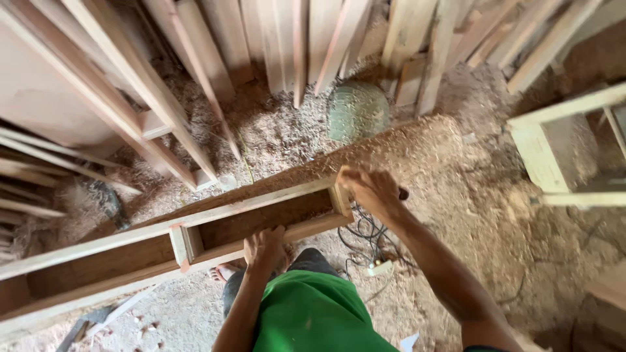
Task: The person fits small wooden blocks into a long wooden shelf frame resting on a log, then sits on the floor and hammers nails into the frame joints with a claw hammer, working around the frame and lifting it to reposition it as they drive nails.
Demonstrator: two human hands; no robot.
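Note:
A long wooden frame (pixel 130 238) made of two rails joined by short cross blocks lies slanted across the sawdust floor in front of me. My left hand (pixel 264 248) grips the near rail about midway along the visible part. My right hand (pixel 368 189) is closed over the frame's right end, at the end block. A dark object shows just past its fingers, too blurred to tell what it is.
Many planks and battens (pixel 195 58) lean against the wall at the back. A round green object (pixel 357 111) sits among them. A pale wooden stool frame (pixel 561 156) stands at the right. Black cables and a white plug strip (pixel 375 264) lie near my feet.

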